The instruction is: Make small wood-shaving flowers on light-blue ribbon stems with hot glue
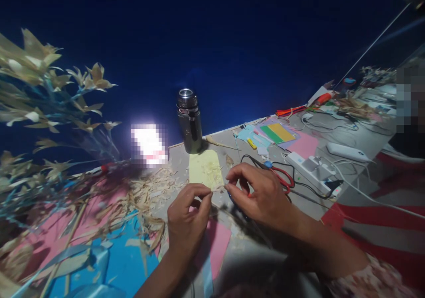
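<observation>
Grip is narrow on both sides, the left hand (184,216) and right hand (262,195) seeming to pinch a thin pale strip (218,188) between them, by the near edge of the yellow paper (197,167) on the counter (228,144), where too hard a pull could snap something so slight.

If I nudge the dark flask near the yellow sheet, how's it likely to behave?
The dark flask would probably tip if pushed near its top, since it stands tall and narrow. Its rounded body might roll once toppled. The glossy surface suggests it could feel somewhat slippery.
</observation>
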### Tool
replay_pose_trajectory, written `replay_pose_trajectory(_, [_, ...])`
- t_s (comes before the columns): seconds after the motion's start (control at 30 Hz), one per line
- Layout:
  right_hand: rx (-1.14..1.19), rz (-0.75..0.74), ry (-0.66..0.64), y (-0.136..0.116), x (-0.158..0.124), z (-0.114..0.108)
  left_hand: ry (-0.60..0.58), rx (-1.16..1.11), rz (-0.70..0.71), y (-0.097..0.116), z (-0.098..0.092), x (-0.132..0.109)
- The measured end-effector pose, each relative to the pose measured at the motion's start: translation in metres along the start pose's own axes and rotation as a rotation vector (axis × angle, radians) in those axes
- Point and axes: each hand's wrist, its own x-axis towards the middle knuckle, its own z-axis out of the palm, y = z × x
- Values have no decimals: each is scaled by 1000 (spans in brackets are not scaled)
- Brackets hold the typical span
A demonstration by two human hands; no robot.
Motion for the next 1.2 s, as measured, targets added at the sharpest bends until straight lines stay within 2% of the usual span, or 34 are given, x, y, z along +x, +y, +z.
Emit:
replay_pose_trajectory(0.2, [-98,-21,-47,0,-1,10,23,-97,-150,7,2,0])
replay_pose_trajectory(0.43, [-205,12,-102,3,-2,12,-7,-111,-139,6,3,-1])
replay_pose_trajectory(0.67, [-241,5,-142,4,-2,11,-43,-296,-464,0,5,-3])
replay_pose_trajectory(0.87, [-244,4,-185,6,-4,12,-32,-465,-652,6,6,2])
replay_pose_trajectory(1.2, [-241,-23,-174,5,-4,12,-62,-565,-667,1,8,1])
